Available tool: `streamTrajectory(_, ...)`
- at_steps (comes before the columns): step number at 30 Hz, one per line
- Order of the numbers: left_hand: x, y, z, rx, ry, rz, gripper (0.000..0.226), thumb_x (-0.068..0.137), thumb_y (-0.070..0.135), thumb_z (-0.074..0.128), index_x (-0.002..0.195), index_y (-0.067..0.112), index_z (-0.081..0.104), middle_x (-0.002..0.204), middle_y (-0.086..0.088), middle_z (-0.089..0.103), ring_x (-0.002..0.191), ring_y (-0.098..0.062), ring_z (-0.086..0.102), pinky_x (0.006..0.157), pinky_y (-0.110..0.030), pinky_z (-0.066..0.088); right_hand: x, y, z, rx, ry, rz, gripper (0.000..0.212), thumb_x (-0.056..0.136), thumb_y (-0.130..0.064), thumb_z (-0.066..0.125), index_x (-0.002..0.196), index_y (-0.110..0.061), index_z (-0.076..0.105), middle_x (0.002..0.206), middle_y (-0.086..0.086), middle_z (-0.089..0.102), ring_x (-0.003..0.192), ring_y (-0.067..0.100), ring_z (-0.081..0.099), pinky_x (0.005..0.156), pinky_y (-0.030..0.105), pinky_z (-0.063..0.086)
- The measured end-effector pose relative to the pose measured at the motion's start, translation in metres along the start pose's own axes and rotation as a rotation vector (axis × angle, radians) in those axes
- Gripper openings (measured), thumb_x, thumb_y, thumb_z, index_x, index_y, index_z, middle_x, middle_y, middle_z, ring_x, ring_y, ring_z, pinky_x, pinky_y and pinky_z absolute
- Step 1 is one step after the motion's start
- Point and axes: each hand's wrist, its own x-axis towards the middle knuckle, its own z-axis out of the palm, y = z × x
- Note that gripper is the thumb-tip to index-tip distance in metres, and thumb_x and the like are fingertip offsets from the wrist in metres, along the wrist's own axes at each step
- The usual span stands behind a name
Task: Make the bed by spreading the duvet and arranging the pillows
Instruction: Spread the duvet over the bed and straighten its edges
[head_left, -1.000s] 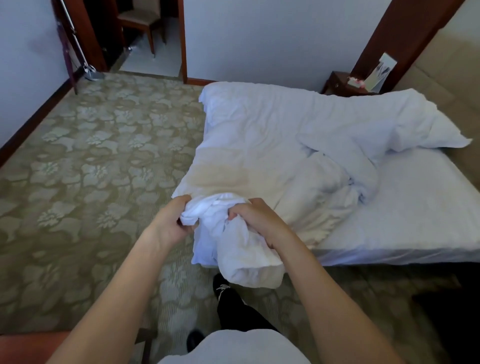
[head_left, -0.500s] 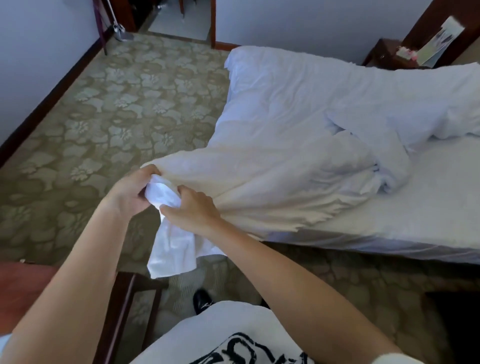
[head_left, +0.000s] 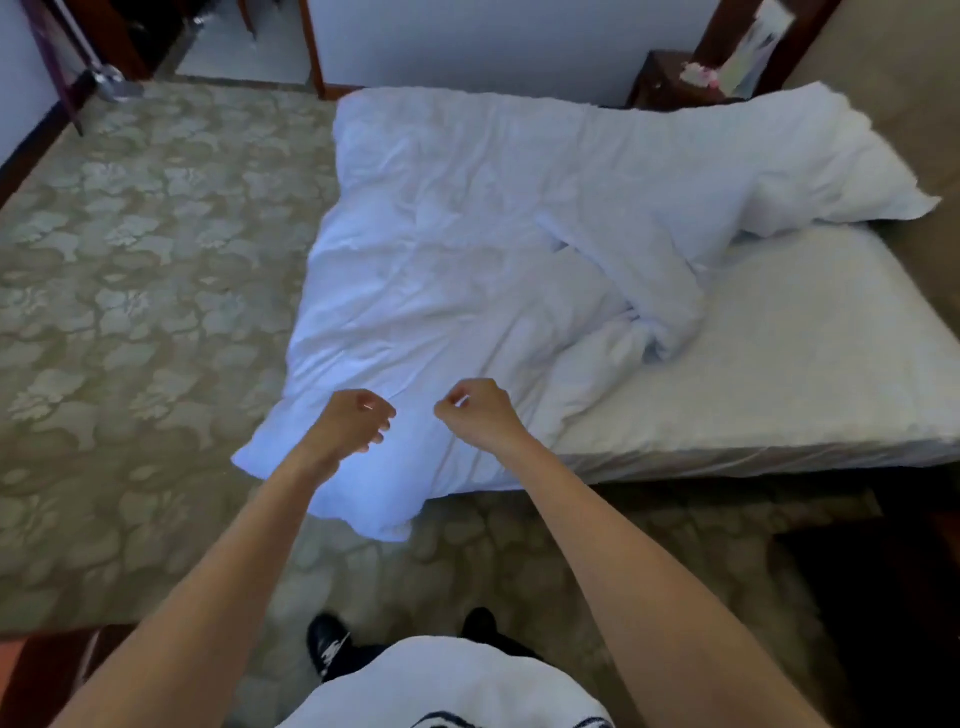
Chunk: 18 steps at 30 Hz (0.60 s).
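A: Where is everything now?

B: The bed (head_left: 769, 364) takes most of the view. Its right part is bare mattress. The duvet (head_left: 441, 249) covers only the left part, and 1 corner hangs over the near edge toward the carpet (head_left: 130, 312). A bunched fold lies in the middle, I think because nobody pulled that side flat yet.

A: And the pillow?

B: I see 1 pillow (head_left: 831, 171) at the head, partly under the duvet.

A: The hands?

B: The 2 hands hover above the hanging corner. The left hand (head_left: 358, 421) has loosely curled fingers and holds nothing. The right hand (head_left: 475, 408) is also curled and empty, as far as I can judge. Probably they will grip the cloth there.
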Motion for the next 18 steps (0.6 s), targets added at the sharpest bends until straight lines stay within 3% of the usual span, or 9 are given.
streamTrajectory(3, 0.007, 0.045, 0.063, 0.046, -0.081, 0.036, 0.020, 0.093, 0.009, 0.047, 0.088, 0.006, 0.066, 0.076, -0.008, 0.063, 0.060, -0.017, 0.058, 0.057, -0.025, 0.041, 0.001, 0.058, -0.072, 0.009, 0.074, 0.078, 0.015, 0.086, -0.030, 0.063, 0.081, -0.016, 0.065, 0.096, 0.007, 0.070, 0.097, 0.025, 0.063, 0.084, 0.032, 0.050)
streamTrajectory(11, 0.036, 0.135, 0.186, 0.266, -0.228, 0.158, 0.015, 0.090, 0.015, 0.054, 0.089, 0.006, 0.066, 0.079, -0.012, 0.070, 0.062, -0.020, 0.065, 0.057, -0.022, 0.048, 0.010, 0.160, -0.218, -0.034, 0.269, 0.193, 0.011, 0.089, -0.025, 0.061, 0.087, -0.014, 0.062, 0.089, 0.003, 0.063, 0.084, 0.018, 0.056, 0.073, 0.029, 0.041)
streamTrajectory(15, 0.073, 0.158, 0.222, 0.433, -0.221, 0.203, 0.011, 0.080, 0.026, 0.052, 0.075, 0.023, 0.061, 0.092, -0.015, 0.069, 0.082, -0.032, 0.068, 0.082, -0.040, 0.057, 0.036, 0.190, -0.261, -0.035, 0.315, 0.241, 0.013, 0.088, -0.022, 0.061, 0.090, -0.010, 0.065, 0.087, 0.003, 0.062, 0.078, 0.016, 0.052, 0.070, 0.029, 0.044)
streamTrajectory(18, 0.108, 0.180, 0.255, 0.468, -0.243, 0.211, 0.013, 0.077, 0.031, 0.050, 0.077, 0.023, 0.061, 0.093, -0.015, 0.069, 0.081, -0.033, 0.068, 0.084, -0.043, 0.057, 0.065, 0.206, -0.290, -0.041, 0.327, 0.266, 0.015, 0.087, -0.021, 0.061, 0.089, -0.008, 0.066, 0.086, 0.005, 0.064, 0.080, 0.018, 0.054, 0.072, 0.033, 0.050)
